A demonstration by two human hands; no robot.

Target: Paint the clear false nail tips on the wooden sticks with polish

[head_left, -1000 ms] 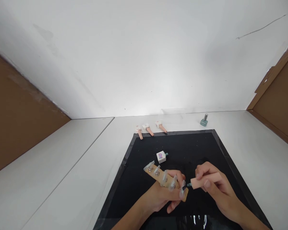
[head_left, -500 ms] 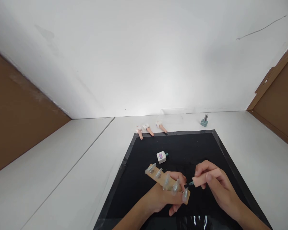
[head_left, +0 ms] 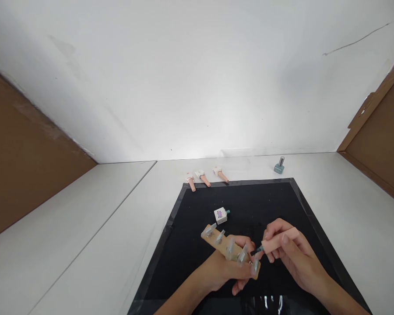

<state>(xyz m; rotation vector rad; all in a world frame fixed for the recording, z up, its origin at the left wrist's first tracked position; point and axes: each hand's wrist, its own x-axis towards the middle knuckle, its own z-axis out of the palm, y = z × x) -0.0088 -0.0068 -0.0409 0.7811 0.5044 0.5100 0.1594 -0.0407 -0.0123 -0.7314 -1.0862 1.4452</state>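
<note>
My left hand (head_left: 228, 267) is closed around a tan nail-tip display stand (head_left: 219, 245), which carries a row of several clear false nails (head_left: 230, 249). The stand slants down to the right, with my thumb pressed near its right end. Between the fingers of my right hand (head_left: 293, 253) is a nail polish brush by its pink cap (head_left: 280, 239). The dark bristles point left and hover close to the rightmost false nail (head_left: 255, 265); whether they touch it I cannot tell. Behind the stand lies an uncapped white polish bottle (head_left: 220, 215) with a green neck.
A black mat (head_left: 252, 203) with taped edges covers part of the white table (head_left: 128, 227). Several white bottles with pink caps, such as this polish bottle (head_left: 221, 174), lie along its back edge. At the back right stands a teal polish bottle (head_left: 279, 166). Brown cardboard panels (head_left: 381, 144) flank both sides.
The stand has shifted slightly right and turned a little in my left hand. My right hand has moved a touch left with the brush, its bristles staying close to the end nail.
</note>
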